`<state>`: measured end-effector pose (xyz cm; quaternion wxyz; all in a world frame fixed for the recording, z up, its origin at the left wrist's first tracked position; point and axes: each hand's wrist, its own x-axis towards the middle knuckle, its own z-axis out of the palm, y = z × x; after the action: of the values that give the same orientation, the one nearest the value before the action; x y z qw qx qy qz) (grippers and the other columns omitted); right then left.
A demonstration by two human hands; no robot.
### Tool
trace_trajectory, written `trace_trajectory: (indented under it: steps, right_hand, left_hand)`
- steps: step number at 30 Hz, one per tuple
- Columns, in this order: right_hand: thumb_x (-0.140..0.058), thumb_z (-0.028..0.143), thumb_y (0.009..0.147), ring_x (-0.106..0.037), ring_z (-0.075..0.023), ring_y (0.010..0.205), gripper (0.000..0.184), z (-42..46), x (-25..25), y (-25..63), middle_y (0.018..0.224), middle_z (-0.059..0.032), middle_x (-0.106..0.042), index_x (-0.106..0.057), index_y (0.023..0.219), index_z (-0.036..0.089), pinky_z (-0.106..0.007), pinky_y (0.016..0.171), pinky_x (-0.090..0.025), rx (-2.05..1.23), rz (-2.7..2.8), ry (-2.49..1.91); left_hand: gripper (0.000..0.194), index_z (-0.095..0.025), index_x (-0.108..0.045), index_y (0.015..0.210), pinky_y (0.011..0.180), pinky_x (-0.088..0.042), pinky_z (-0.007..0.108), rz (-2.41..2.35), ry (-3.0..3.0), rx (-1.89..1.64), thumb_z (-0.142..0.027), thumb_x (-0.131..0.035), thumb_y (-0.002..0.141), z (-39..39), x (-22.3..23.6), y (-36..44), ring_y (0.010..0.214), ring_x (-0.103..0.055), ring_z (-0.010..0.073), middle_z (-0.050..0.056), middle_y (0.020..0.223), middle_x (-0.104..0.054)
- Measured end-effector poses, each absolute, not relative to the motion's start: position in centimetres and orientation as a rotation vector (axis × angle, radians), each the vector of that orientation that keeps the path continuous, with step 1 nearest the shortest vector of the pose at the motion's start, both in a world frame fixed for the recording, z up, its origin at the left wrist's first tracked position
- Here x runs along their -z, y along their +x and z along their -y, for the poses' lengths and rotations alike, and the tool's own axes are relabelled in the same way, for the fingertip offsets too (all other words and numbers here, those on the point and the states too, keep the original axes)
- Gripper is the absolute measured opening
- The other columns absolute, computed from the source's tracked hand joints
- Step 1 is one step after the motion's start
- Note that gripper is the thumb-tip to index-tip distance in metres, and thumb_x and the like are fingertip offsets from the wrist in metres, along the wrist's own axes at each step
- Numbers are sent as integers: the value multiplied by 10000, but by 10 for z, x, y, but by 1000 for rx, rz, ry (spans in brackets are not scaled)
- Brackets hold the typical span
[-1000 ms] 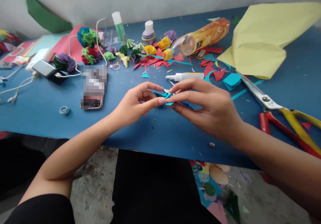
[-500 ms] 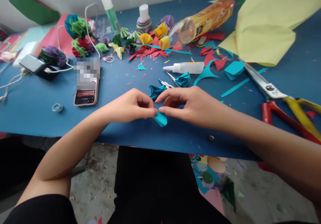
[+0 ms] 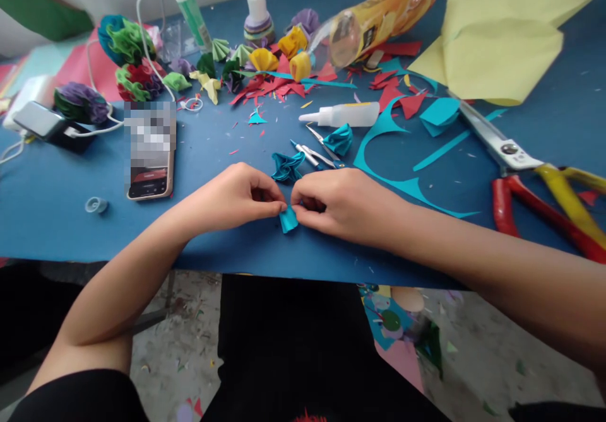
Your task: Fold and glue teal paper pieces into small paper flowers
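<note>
Between my two hands, close to the table's front edge, is a small piece of folded turquoise paper (image 3: pixel 288 220). My left hand (image 3: pixel 237 198) pinches it from the left between thumb and fingers. My right hand (image 3: pixel 338 204) is closed on its right side, fingertips bunched together. Just beyond my fingers lies a crumpled teal paper piece (image 3: pixel 286 166). A second pleated turquoise paper piece (image 3: pixel 338 139) rests by a pair of compasses (image 3: pixel 315 156). Further back a white glue bottle (image 3: pixel 348 115) lies on its side.
Large scissors (image 3: pixel 514 157) with red and yellow handles lie at the right, under yellow paper (image 3: pixel 502 43). An orange bottle (image 3: pixel 383 21), a glue stick (image 3: pixel 189 9), paper flowers (image 3: pixel 125 40) and red scraps (image 3: pixel 269 87) fill the back. A phone (image 3: pixel 150 157) and a small cap (image 3: pixel 96 205) lie left.
My right hand's fingers have closed in on the turquoise paper, where they were more spread before. The view has shifted slightly, so things on the table appear further left.
</note>
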<state>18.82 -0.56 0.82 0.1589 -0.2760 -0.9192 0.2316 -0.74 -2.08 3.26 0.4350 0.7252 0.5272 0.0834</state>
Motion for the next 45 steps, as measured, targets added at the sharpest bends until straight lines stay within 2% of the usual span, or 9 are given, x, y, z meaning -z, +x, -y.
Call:
trace_trajectory:
  steps: [8,18,27,30,35,39,45]
  right_hand:
    - [-596,127,799,-477,-99,589,62,4,-10,190,650,5,-571,-639,755,135,-226,561,-317,-667,2658,-791]
    - [-563,124,835,-586,-142,699,118,-3,-7,193,762,-40,-660,-678,857,128,-245,623,-398,-627,2743,-631]
    - [-498,171,893,-621,-172,736,186,2,-9,193,797,-72,-683,-676,891,117,-265,650,-421,-520,2789,-629]
    - [-544,151,847,-576,-134,648,151,1,-9,192,718,-36,-659,-692,862,127,-239,601,-382,-609,2726,-696]
    - [-619,174,768,-430,-74,492,67,2,-11,186,515,54,-477,-677,738,158,-224,535,-291,-846,2570,-950]
    - [-597,149,741,-420,-75,499,49,6,-13,179,516,61,-466,-624,704,168,-225,538,-272,-923,2471,-1126]
    - [-578,129,733,-438,-82,523,99,6,-11,178,568,67,-491,-547,813,177,-221,533,-273,-1004,2406,-1146]
  left_hand:
    - [74,-155,-737,727,539,-378,195,-1362,2095,-271,-195,-677,736,26,-29,-5,530,-512,71,-26,590,-646]
    - [99,-181,-738,823,609,-401,221,-1289,2306,-177,-180,-644,792,28,-28,-6,635,-574,104,10,746,-704]
    - [103,-175,-711,810,565,-371,215,-1355,2226,-172,-211,-625,765,27,-25,-4,595,-520,98,0,698,-642]
    - [124,-172,-720,837,593,-379,226,-1367,2190,-216,-205,-635,752,27,-25,-3,616,-538,105,2,704,-646]
    - [89,-149,-709,792,571,-380,214,-1369,1944,-294,-171,-638,742,26,-25,-2,563,-517,87,-28,603,-603]
    - [62,-130,-661,775,536,-368,203,-1341,1789,-331,-147,-649,717,23,-24,-2,542,-495,75,-46,584,-568]
    - [79,-147,-589,782,520,-328,215,-1372,1787,-357,-144,-607,706,26,-24,-1,536,-464,77,-52,593,-539]
